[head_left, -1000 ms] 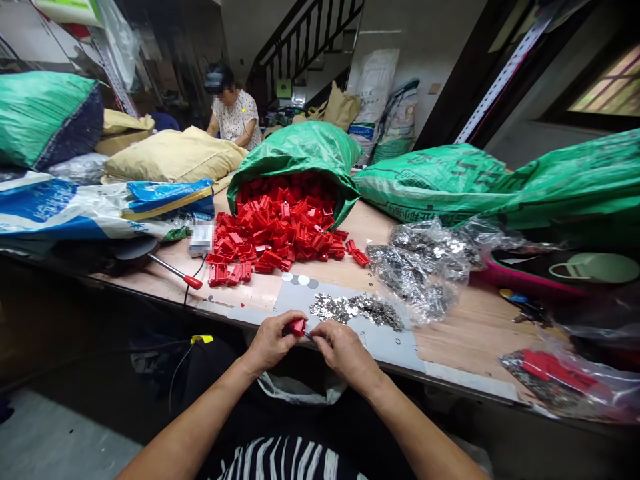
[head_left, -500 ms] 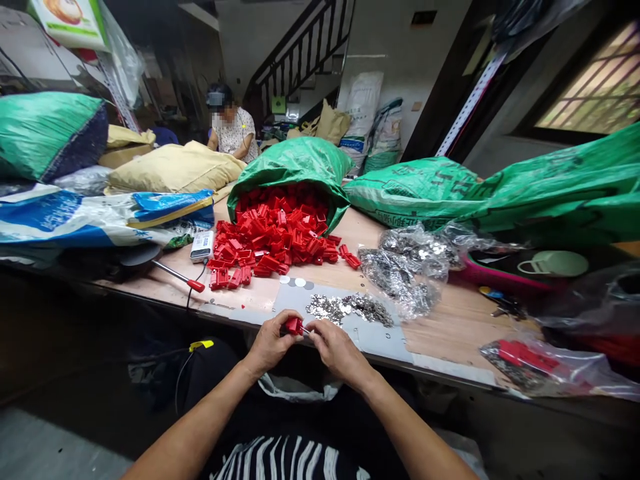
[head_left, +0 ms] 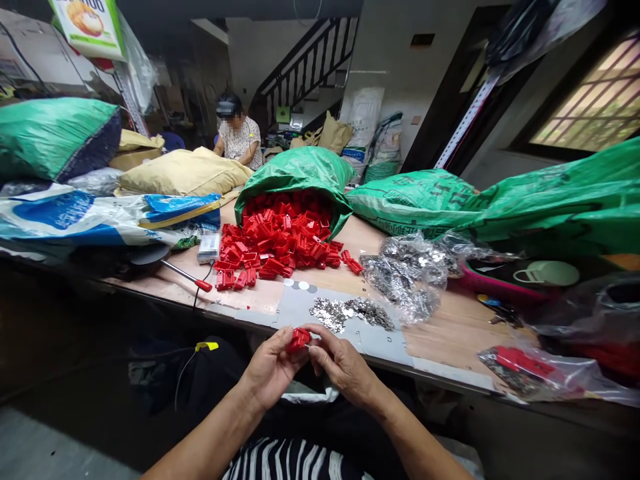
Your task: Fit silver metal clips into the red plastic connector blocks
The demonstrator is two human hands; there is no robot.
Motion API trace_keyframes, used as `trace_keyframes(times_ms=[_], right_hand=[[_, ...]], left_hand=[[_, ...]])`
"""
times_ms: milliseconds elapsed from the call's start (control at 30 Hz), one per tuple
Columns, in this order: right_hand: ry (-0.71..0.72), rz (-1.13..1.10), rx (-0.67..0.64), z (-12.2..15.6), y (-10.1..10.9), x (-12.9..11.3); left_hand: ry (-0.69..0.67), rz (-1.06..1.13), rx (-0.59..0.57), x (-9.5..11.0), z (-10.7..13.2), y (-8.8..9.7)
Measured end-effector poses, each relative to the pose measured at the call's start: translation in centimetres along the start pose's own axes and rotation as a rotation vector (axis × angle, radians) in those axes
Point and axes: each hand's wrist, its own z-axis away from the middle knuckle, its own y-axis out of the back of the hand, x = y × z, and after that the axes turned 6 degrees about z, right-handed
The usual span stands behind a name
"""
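Just off the front edge of the table, my left hand (head_left: 273, 370) holds a small red plastic part (head_left: 299, 339) between thumb and fingers. My right hand (head_left: 345, 363) is closed in a pinch right beside it, its index finger reaching over the part. A thin metal piece (head_left: 308, 346) shows at the right fingertips, against the red part; most of it is hidden. Beyond the hands, small flat silver metal pieces (head_left: 330, 313) lie in a loose pile on a grey sheet (head_left: 373, 341). Farther back, many similar red parts (head_left: 280, 237) spill from a green woven sack (head_left: 305, 167).
Clear plastic bags of metal pieces (head_left: 405, 277) lie right of the pile. A red-handled lever (head_left: 187, 275) and a small white box (head_left: 209, 247) stand at left. More green sacks (head_left: 420, 197) line the back right. Another person (head_left: 240, 140) sits across the table.
The red part has been turned and moved slightly right and down. My left hand has rolled palm-up, and my right index finger now reaches over the part. The camera view has shifted a little.
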Motion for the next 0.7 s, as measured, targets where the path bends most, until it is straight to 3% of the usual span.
trace_keyframes(times_ms=[267,500,633,700], right_hand=[[-0.008,0.002,0.08,-0.2,-0.4,0.0],[-0.093,-0.248,0.107,-0.5,-1.3,1.3],[-0.146,-0.19,0.078,-0.4,-1.0,2.6],[-0.167,-0.084,0.105,-0.5,-0.2,3.4]], left_hand=[[0.0,0.115,0.035,-0.5,0.3,-0.3],[0.017,0.103,0.046,-0.9,0.2,0.0],[0.029,-0.022,0.052,-1.0,0.2,1.1],[0.029,-0.167,0.117,-1.4,-0.1,2.3]])
